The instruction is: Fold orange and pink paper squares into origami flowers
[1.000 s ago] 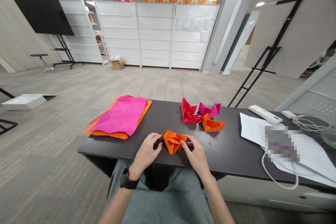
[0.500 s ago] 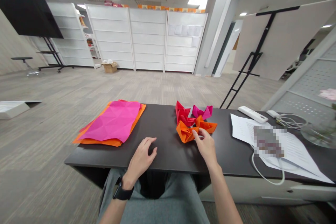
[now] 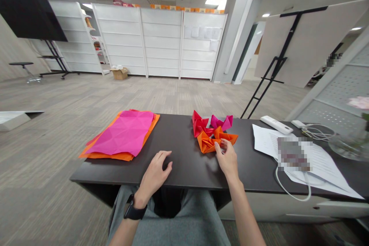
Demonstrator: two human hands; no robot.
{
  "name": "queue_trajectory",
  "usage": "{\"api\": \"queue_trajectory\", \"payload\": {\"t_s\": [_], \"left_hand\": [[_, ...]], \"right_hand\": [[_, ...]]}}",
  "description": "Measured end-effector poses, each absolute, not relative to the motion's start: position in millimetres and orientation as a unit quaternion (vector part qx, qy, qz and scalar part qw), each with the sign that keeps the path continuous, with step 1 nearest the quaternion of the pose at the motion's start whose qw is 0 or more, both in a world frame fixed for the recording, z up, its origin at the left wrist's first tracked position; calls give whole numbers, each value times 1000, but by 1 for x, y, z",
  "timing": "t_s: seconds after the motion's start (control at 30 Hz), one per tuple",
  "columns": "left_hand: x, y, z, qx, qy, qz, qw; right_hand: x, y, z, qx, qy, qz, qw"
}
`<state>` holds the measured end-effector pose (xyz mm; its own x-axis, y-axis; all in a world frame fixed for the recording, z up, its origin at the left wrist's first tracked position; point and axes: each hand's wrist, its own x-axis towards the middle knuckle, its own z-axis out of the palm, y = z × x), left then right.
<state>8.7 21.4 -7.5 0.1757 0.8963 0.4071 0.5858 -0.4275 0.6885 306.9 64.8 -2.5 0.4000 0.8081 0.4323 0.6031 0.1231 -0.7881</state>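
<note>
My right hand (image 3: 226, 158) has its thumb and fingers at the right end of an orange folded paper boat (image 3: 206, 143), closed on its edge. Touching that boat from behind are a second orange paper boat (image 3: 228, 137) and a red paper boat (image 3: 199, 123). A magenta paper boat (image 3: 221, 122) sits at the back of the cluster. My left hand (image 3: 156, 169) hovers or rests over the desk's front part, fingers apart and holding nothing; whether it touches the surface I cannot tell.
A stack of magenta and orange paper sheets (image 3: 121, 132) lies on the dark desk (image 3: 173, 134) at left. To the right are printed papers (image 3: 325, 165), a white power strip (image 3: 276, 124), a coiled cable (image 3: 317, 132) and a glass vase (image 3: 347, 148).
The front orange boat has slid a little to the right and away from me, up against the others, along with my right hand. My left hand has stayed put.
</note>
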Motion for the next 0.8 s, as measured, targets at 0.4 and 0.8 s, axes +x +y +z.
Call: {"api": "queue_trajectory", "payload": {"t_s": [0.4,0.8], "left_hand": [[8,25,-14,742,498,412,178],[8,18,-1,721,488,459,176]], "right_hand": [[221,-27,22,-495,-759,112,408],[185,-40,-11,-507,-807,22,303]]}}
